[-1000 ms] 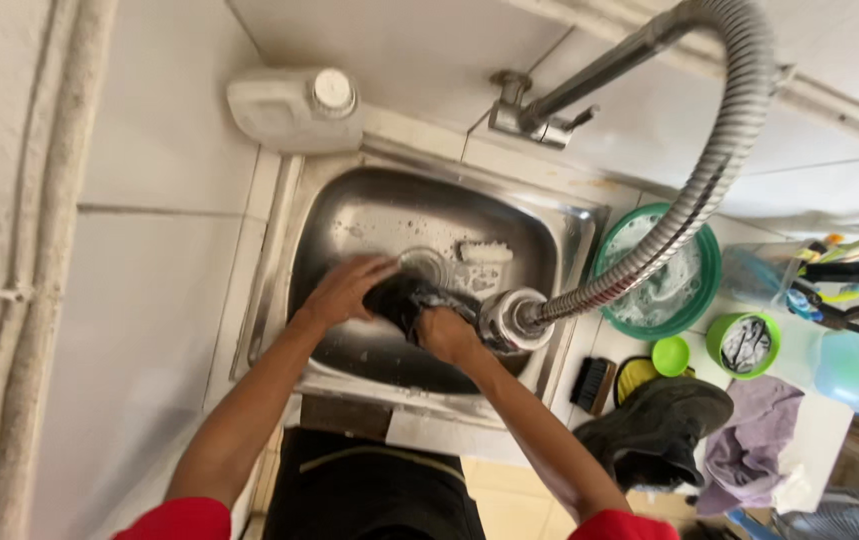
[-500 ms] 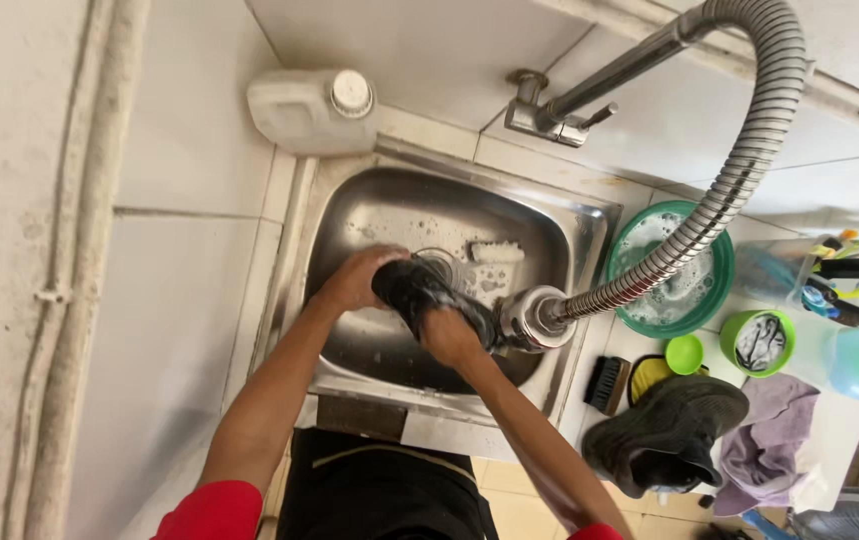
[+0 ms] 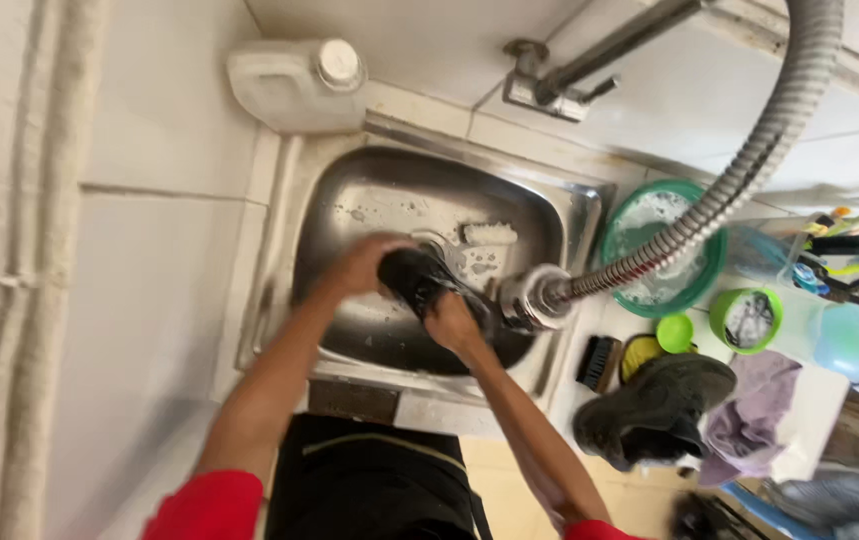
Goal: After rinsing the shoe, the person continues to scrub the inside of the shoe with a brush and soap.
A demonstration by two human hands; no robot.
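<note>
At the centre of the frame, the left hand (image 3: 367,268) is wrapped around one end of a dark shoe (image 3: 421,281) while the right hand (image 3: 452,321) grips its other end, holding it low inside the steel sink (image 3: 349,210). Just right of the hands hangs the head of a ribbed metal hose (image 3: 534,297). A second dark shoe (image 3: 654,405) lies on the counter (image 3: 809,410) at lower right, with a green basin (image 3: 617,240) above it and a white jug (image 3: 294,85) at upper left.
</note>
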